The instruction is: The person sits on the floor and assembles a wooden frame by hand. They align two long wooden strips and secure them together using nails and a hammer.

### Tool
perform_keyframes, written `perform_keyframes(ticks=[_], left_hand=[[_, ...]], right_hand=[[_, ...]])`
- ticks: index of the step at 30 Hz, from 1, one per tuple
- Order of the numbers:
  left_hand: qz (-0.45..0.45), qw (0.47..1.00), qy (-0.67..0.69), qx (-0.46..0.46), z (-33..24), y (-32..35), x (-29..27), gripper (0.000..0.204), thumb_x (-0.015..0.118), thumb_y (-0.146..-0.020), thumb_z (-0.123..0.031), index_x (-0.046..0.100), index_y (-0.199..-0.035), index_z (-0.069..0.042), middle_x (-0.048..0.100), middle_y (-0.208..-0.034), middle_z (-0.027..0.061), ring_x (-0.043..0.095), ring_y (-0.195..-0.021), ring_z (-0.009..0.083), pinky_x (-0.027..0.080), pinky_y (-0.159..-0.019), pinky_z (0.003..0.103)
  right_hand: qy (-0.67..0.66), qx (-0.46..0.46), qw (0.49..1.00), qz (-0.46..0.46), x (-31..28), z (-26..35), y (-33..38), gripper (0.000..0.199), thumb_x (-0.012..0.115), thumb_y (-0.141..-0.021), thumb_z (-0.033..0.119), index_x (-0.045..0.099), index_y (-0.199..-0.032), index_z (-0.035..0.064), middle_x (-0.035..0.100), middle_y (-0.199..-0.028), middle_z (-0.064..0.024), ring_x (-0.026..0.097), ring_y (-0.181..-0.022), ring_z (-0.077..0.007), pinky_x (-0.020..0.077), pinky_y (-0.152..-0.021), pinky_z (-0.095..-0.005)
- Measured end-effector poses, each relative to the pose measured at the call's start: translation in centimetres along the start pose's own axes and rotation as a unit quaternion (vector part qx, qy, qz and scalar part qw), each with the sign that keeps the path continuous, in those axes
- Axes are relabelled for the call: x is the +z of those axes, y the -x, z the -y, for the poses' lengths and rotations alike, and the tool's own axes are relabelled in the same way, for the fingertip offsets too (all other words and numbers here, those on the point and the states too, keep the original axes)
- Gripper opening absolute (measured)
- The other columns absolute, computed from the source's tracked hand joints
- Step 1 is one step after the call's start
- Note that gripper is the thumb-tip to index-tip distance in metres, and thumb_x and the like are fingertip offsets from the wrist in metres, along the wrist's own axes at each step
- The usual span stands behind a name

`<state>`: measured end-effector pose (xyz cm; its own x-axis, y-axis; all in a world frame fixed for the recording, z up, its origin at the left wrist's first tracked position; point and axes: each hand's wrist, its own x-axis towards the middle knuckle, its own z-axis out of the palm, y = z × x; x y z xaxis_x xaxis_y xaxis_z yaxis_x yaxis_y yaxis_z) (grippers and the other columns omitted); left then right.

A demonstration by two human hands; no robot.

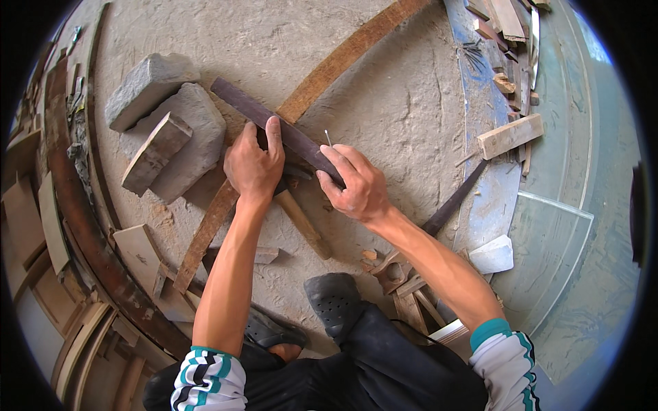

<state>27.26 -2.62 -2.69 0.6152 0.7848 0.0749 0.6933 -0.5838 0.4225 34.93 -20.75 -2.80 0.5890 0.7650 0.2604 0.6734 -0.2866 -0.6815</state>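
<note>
Holding: my left hand [252, 163] presses on the dark wood strip [274, 127], fingers curled over it; my right hand [356, 185] grips its near end, closed.
Handling: I judge it stiff, light, rough, not fragile; take it near either end.
Axis: it runs from my right hand up-left, past my left, toward the stones [179, 130].
Nail [328, 138]: upright, just beyond my right fingers.
Hammer [301, 222]: under my hands.

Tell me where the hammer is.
The hammer lies on the ground at centre of the head view, its head hidden under the left hand, beneath the dark slat.
</note>
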Motion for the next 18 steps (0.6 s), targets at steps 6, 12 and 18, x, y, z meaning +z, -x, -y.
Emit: perform_keyframes(ticks=[6,12,18], left_hand=[[-0.008,1.0,0.004,0.004,0.1,0.0,0.0,0.051,0.063,-0.098,-0.047,0.057,-0.073,-0.003,0.066,-0.071,0.0223,0.064,-0.066,0.0444,0.05,-0.062,0.051],[-0.007,1.0,0.004,-0.003,0.0,0.0,-0.1,0.052,0.062,-0.098,-0.049,0.057,-0.073,-0.003,0.066,-0.072,0.0223,0.065,-0.067,0.0443,0.05,-0.062,0.051],[0.046,0.999,-0.001,-0.028,0.0,-0.1,-0.4,0.055,0.055,-0.1,-0.054,0.062,-0.083,-0.002,0.068,-0.08,0.0263,0.066,-0.079,0.0477,0.051,-0.069,0.053]], right_hand=[[0.005,0.008,1.0,0.008,0.0,0.0,0.0,0.043,0.075,-0.085,0.014,0.064,-0.124,-0.0005,0.066,-0.112,-0.0135,0.07,-0.095,-0.0303,0.0622,-0.076,-0.036],[-0.021,0.033,0.999,0.0,-0.1,0.3,-0.2,0.034,0.072,-0.088,0.014,0.068,-0.119,0.0021,0.069,-0.106,-0.0117,0.07,-0.092,-0.0304,0.0603,-0.075,-0.039],[-0.063,-0.005,0.998,0.009,-0.8,-0.5,-5.5,0.018,0.065,-0.092,0.009,0.069,-0.107,0.0007,0.072,-0.096,-0.0135,0.069,-0.09,-0.0307,0.0565,-0.08,-0.0417]])
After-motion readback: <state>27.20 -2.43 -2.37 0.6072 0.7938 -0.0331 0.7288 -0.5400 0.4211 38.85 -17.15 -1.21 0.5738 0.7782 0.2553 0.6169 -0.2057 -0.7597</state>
